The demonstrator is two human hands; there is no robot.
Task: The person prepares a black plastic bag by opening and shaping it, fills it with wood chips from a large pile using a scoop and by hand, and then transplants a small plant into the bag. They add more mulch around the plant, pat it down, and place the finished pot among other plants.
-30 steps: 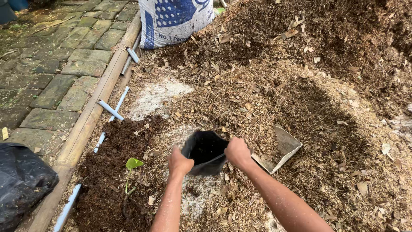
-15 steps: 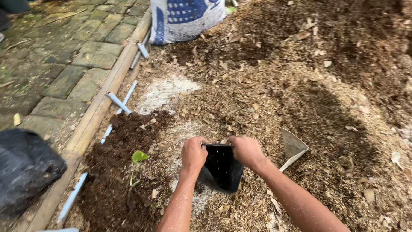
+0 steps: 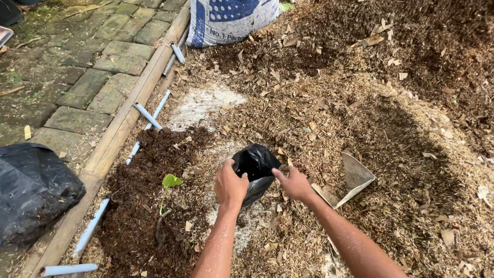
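A small black plastic planting bag [image 3: 256,163] sits on a heap of wood shavings and husk [image 3: 319,128]. My left hand [image 3: 231,186] grips its near left rim. My right hand [image 3: 293,183] is at its right side with the index finger touching the rim. The bag's mouth looks partly folded over. A small green seedling [image 3: 169,184] lies on dark soil [image 3: 149,201] to the left of my left hand. A flat grey scoop [image 3: 352,177] rests on the shavings just right of my right hand.
A white and blue printed sack [image 3: 229,18] stands at the top. A wooden border plank [image 3: 121,128] with pale blue pipe pieces [image 3: 146,116] runs along the left, with stone paving [image 3: 87,67] beyond. A black plastic bag [image 3: 33,190] lies at the left edge.
The bag's mouth was held wide open by both hands; now it is folded partly closed. My right hand has loosened to a fingertip touch. The view shifted slightly.
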